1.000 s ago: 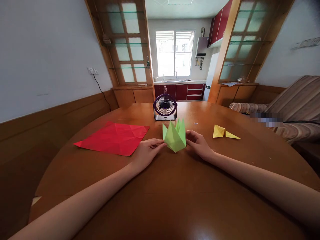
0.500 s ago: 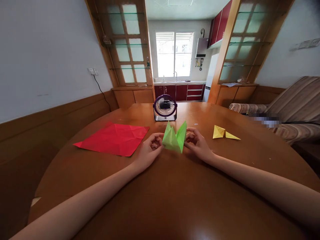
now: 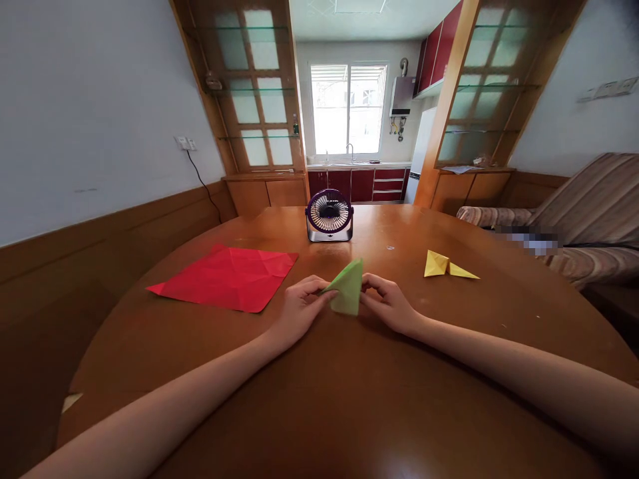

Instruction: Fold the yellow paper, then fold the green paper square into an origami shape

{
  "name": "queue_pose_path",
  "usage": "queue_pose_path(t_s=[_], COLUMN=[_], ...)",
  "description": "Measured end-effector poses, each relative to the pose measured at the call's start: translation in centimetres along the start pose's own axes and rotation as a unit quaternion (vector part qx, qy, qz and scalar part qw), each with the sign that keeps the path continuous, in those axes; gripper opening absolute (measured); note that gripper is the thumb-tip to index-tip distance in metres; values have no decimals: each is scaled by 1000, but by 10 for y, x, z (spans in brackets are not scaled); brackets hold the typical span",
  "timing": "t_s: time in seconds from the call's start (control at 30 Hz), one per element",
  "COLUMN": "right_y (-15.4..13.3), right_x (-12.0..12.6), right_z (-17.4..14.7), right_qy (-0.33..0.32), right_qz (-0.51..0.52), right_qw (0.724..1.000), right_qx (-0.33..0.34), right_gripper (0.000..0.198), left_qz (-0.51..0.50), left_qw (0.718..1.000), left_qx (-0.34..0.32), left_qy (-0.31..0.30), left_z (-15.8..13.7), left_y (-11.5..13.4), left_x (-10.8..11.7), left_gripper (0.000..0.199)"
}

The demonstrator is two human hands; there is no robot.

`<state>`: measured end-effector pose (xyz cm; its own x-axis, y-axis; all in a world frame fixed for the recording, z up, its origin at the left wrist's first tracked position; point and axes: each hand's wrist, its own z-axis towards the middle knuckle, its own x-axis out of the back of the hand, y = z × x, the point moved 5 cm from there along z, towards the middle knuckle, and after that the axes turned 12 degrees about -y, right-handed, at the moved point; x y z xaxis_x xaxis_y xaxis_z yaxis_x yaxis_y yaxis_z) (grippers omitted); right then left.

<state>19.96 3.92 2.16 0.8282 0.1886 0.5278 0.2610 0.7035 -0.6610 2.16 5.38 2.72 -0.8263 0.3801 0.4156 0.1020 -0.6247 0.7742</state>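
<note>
A folded piece of green paper (image 3: 348, 291) is held between my two hands, a little above the table. My left hand (image 3: 303, 306) pinches its left corner, the thumb lying across the near face. On the other side, the fingers of my right hand (image 3: 392, 305) close on the paper's right edge; some fingertips are hidden behind it. A creased sheet of red paper (image 3: 229, 278) lies flat to the left of my left hand. Right of my right hand rests a small folded yellow paper (image 3: 437, 263) with a pointed tail.
A small purple desk fan (image 3: 329, 214) stands beyond my hands on the round wooden table (image 3: 319, 399). A striped armchair (image 3: 589, 206) is at the right. A black cord (image 3: 200, 178) hangs from the wall socket on the left.
The green paper has turned and closed from an open shape with two upright points into a flatter triangle-like form. Both hands have shifted slightly, the right one towards the left.
</note>
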Motion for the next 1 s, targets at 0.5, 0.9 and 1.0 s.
queue_pose_path(t_s=[0.5, 0.9, 1.0], right_y=[-7, 17, 21], right_x=[-8, -3, 0], right_z=[0, 1, 1], right_qy=[26, 64, 89], right_qz=[54, 204, 226], right_qw=[998, 973, 967], right_qx=[-17, -82, -80], right_gripper=[18, 29, 32], left_qz=[-82, -215, -259], left_qw=[996, 958, 930], left_qx=[43, 175, 221], left_qy=[-10, -79, -136], left_z=[0, -3, -5], left_y=[1, -13, -15], left_x=[-9, -27, -35], left_gripper=[27, 33, 33])
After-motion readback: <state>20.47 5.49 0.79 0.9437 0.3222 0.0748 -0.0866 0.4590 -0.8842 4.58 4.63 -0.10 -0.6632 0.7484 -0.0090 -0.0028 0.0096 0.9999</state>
